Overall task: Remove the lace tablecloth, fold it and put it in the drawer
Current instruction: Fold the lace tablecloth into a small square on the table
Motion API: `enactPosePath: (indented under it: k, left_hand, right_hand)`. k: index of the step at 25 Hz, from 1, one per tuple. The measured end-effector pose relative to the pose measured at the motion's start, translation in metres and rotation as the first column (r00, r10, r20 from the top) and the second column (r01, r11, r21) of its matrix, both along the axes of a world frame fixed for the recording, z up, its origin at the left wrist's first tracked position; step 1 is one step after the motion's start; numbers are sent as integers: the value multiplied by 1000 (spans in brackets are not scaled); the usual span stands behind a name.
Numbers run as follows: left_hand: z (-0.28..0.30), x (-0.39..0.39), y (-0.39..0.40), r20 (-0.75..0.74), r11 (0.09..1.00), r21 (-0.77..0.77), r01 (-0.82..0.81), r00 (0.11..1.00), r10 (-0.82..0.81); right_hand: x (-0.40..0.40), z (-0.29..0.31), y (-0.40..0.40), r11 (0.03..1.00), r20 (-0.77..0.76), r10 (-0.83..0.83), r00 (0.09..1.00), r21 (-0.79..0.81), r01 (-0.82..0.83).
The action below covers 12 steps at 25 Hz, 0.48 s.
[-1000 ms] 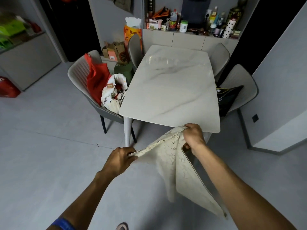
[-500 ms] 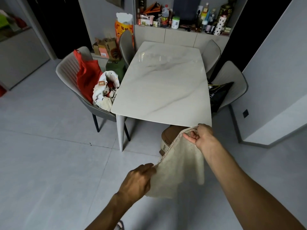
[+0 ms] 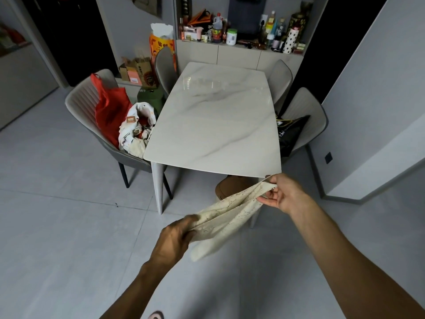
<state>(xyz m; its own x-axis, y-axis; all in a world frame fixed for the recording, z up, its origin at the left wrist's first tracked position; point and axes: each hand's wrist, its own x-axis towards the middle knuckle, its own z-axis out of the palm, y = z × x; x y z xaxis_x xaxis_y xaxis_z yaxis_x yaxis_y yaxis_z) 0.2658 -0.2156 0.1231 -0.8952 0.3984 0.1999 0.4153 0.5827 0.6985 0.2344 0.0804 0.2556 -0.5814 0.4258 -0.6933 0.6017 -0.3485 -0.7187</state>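
Note:
The cream lace tablecloth [image 3: 226, 215] hangs folded in the air between my hands, in front of the near end of the white marble table [image 3: 213, 125]. My left hand [image 3: 173, 240] grips its lower left end. My right hand [image 3: 284, 194] pinches its upper right end, just below the table's near right corner. A short folded flap droops beneath the stretched top edge. The table top is bare. No drawer is recognisable in view.
Grey chairs [image 3: 82, 104] stand round the table; the left one holds a red bag [image 3: 108, 111] and a white bag. A black bag [image 3: 291, 134] lies on the right chair. A brown stool [image 3: 232, 185] sits under the table. A cluttered sideboard [image 3: 239, 51] lines the back wall.
The long hanging panel of cloth has been folded up into a shorter, narrower bundle. My hands have drawn apart, stretching its top edge between them.

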Motion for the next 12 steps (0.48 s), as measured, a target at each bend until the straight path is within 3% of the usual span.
enactPosePath:
  k: [2, 4, 6, 7, 8, 10, 11, 12]
  left_hand:
    - [-7, 0, 0, -32, 997, -64, 39, 999, -41]
    - [-12, 5, 3, 58, 999, -43, -26, 998, 29]
    - [-10, 0, 0, 187, 984, 96, -149, 974, 130]
    - [-5, -8, -3, 220, 969, 168, -183, 965, 144]
    - [4, -18, -7, 224, 960, 223, -171, 967, 120]
    - [30, -38, -11, 193, 972, 232, -40, 981, -5]
    - [42, -47, -11, 191, 977, 212, 21, 979, -63]
    - [53, -53, -11, 205, 973, 220, 63, 973, -109]
  right_hand:
    - [-1, -1, 2, 1000, -12, -1, 1000, -26, 1]
    - [-2, -4, 1, 1000, -9, 14, 1000, -13, -14]
    - [2, -9, 8, 979, 33, 90, 995, 183, -95]
    - [6, -12, 15, 906, 100, 171, 980, 375, -197]
    - [11, -15, 24, 755, 221, 261, 940, 560, -342]
    - [24, -21, 40, 403, 500, 335, 799, 690, -601]
    - [29, -25, 46, 331, 563, 326, 759, 684, -650]
    - [33, -29, 50, 334, 572, 314, 758, 681, -652]
